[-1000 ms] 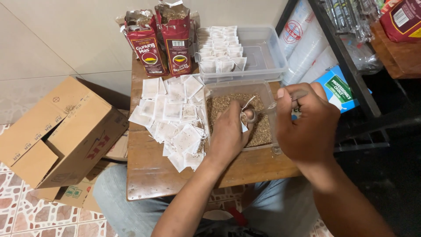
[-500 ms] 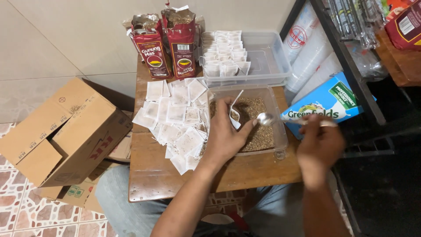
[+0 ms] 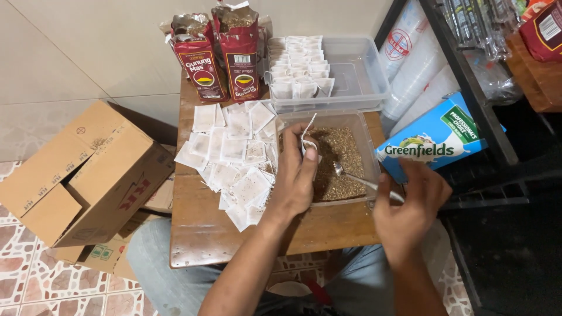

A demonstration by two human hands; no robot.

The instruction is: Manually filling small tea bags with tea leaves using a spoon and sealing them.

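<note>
My left hand (image 3: 297, 175) pinches a small white paper sachet (image 3: 308, 142) held open above a clear plastic tub (image 3: 370, 130) of loose brown tea leaves (image 3: 336, 161). A metal spoon (image 3: 356, 177) is gripped by my right hand (image 3: 410, 208) at the tub's near right corner, its bowl resting over the leaves just right of the sachet. Several empty white sachets (image 3: 234, 158) lie spread on the small wooden table (image 3: 202, 234) to the left of the tub.
A second clear tub (image 3: 363, 76) behind holds rows of filled sachets (image 3: 301, 73). Two opened red tea bags (image 3: 219, 55) stand at the table's back. A brown carton (image 3: 82, 172) sits on the floor left; a blue-green milk carton (image 3: 436, 140) and a dark shelf rack (image 3: 468, 76) are right.
My right hand swung out to the right and came back down to the tub's near right corner with the spoon. My left hand kept the sachet over the leaves.
</note>
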